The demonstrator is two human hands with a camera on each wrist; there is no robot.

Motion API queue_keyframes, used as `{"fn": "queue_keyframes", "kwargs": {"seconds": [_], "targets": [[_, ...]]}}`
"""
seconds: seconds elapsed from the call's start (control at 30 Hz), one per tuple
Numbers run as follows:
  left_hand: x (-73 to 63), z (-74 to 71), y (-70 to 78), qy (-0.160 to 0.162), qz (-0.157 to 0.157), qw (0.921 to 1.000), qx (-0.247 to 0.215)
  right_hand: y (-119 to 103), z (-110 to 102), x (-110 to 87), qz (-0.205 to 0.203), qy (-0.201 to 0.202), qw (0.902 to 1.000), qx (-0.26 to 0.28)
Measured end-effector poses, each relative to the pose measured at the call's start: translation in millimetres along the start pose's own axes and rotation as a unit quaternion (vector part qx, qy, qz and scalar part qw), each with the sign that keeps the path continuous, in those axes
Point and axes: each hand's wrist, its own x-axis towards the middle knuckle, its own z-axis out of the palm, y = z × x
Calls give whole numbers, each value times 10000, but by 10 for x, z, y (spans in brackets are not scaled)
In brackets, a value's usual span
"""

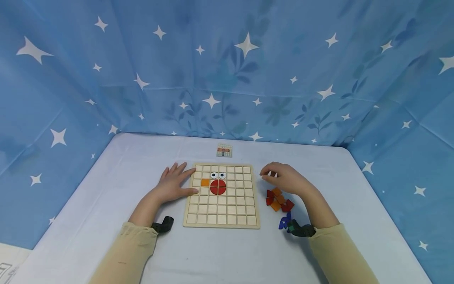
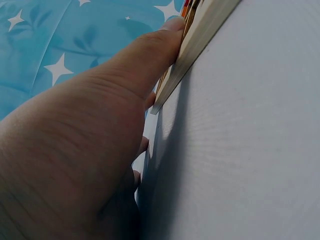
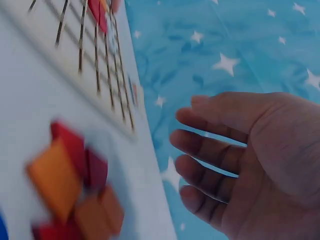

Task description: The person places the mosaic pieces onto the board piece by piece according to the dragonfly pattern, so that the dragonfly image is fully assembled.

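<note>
A wooden grid board lies on the white table. On it are two eye pieces, a red circle of quarter pieces below them, and an orange square to the left. My left hand spreads its fingers, thumb and index finger touching the board's left edge; the thumb shows on the rim in the left wrist view. Off the board's right side, my right hand hovers with loosely bent fingers and nothing visible in it. Red pieces and orange pieces lie heaped below it.
Blue pieces lie nearer the right wrist, partly covered by the dark wrist device. Behind the board is a small picture card. A blue star-patterned curtain surrounds the table's back and sides.
</note>
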Motion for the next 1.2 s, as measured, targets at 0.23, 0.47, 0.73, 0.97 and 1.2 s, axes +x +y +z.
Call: {"fn": "queue_keyframes", "kwargs": {"seconds": [0.23, 0.47, 0.73, 0.97, 1.2], "targets": [[-15, -7, 4, -21, -28, 10000, -34, 296, 23, -146, 523, -338, 9977, 270], [-19, -9, 10, -18, -31, 10000, -42, 435, 121, -143, 689, -552, 9950, 463], [-9, -1, -7, 10, 13, 10000, -13, 479, 198, -120, 477, -643, 9964, 292], [6, 4, -13, 20, 22, 10000, -8, 455, 212, -97, 541, -491, 9971, 225], [9, 9, -17, 16, 25, 10000, -5, 485, 247, -99, 455, -387, 9977, 308]]}}
